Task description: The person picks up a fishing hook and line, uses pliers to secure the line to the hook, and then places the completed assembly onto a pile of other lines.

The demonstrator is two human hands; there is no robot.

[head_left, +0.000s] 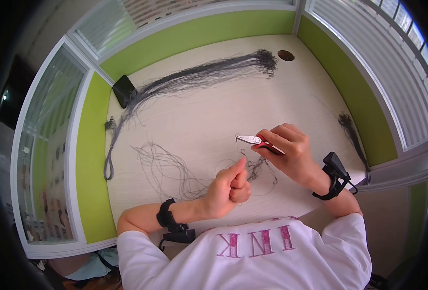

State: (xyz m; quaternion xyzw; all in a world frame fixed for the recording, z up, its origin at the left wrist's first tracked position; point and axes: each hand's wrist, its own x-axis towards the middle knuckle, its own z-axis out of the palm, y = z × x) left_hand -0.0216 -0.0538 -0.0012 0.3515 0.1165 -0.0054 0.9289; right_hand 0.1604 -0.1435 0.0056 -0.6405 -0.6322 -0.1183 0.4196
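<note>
My right hand (291, 147) is wrapped round a pair of pliers (268, 145) with red and black handles. At the tip of their jaws is a small dark fish hook (237, 138). Just below and to the left, my left hand (229, 189) is closed with its thumb on top, gripping a thin line that runs down from the hook. Beneath both hands lies a loose cluster of dark hooks (257, 169). Its thin grey lines (168, 164) spread in loops to the left across the table.
A long bundle of dark lines (189, 75) with hooks at its right end lies along the back of the table (199, 121). A black box (124, 92) stands at the back left. Another hook bundle (352, 133) lies by the right green partition (349, 87). A round hole (285, 55) is at the back.
</note>
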